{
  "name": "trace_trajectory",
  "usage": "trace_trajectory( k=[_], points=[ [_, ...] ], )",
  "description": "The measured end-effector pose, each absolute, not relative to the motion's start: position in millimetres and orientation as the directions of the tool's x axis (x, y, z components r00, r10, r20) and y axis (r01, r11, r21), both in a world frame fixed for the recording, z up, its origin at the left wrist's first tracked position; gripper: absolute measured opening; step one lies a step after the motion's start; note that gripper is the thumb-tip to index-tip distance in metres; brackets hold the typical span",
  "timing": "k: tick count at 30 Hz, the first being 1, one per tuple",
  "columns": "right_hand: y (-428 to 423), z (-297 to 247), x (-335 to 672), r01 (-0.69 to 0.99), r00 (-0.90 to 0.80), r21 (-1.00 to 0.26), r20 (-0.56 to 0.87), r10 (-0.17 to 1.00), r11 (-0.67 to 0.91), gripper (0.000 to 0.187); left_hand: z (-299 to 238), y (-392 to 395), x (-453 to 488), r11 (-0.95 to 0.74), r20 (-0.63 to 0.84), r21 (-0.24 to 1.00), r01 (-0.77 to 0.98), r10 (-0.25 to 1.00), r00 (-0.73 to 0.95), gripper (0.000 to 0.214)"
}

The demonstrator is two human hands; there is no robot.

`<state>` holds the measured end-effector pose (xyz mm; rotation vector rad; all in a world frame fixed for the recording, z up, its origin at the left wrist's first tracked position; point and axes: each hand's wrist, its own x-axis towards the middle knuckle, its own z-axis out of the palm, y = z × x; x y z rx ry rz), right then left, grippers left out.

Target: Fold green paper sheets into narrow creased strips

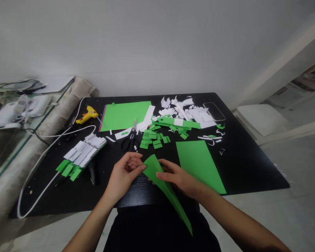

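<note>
A long green paper strip [170, 194] with a crease along it slants from between my hands down over my lap. My left hand [127, 171] pinches its upper left corner between thumb and fingers. Further down the strip, my right hand [177, 176] grips it with the thumb on top and the fingers behind, partly hidden. A flat green sheet [201, 164] lies just right of my right hand. Beyond my hands sits a pile of small folded green paper pieces [149, 137]. Black-handled scissors [131, 138] rest beside that pile, left of it.
White paper scraps [185, 108] and a phone [214, 111] lie at the back right. Stacked coloured sheets [126, 113] are at the back. On the left are a yellow glue gun [89, 113], a white-and-green folded-paper assembly [84, 152] and a looping white cable [43, 155].
</note>
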<state>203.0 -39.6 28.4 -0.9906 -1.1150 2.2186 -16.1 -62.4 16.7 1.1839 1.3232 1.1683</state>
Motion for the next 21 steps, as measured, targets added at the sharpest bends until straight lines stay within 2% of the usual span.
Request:
trace_trajectory(
  k=[6, 9, 11, 15, 19, 21],
  points=[
    [-32, 29, 209, -0.067, -0.572, -0.879, -0.354, 0.74, -0.473, 0.09, 30, -57, -30, 0.125, -0.14, 0.986, 0.112, 0.98, 0.144, 0.028],
    [-29, 28, 206, -0.058, -0.526, -0.896, -0.348, 0.776, -0.441, 0.1, 35, -46, -33, 0.112, -0.154, 0.979, 0.168, 0.953, 0.26, 0.021],
    [-25, 25, 204, -0.027, -0.485, -0.912, -0.345, 0.803, -0.408, 0.094, 36, -34, -33, 0.074, -0.148, 0.969, 0.235, 0.937, 0.315, 0.021],
    [-2, 15, 203, 0.089, -0.415, -0.946, -0.32, 0.852, -0.312, 0.065, 32, -2, -29, 0.011, -0.142, 0.944, 0.331, 0.917, 0.373, 0.024],
    [32, 10, 210, 0.326, -0.373, -0.945, -0.147, 0.916, -0.019, 0.036, 23, 17, -23, 0.074, -0.214, 0.939, 0.336, 0.889, 0.405, 0.021],
    [43, 10, 214, 0.337, -0.446, -0.94, -0.111, 0.888, 0.052, 0.027, 18, 18, -20, 0.081, -0.211, 0.943, 0.322, 0.895, 0.394, 0.02]
  ],
)
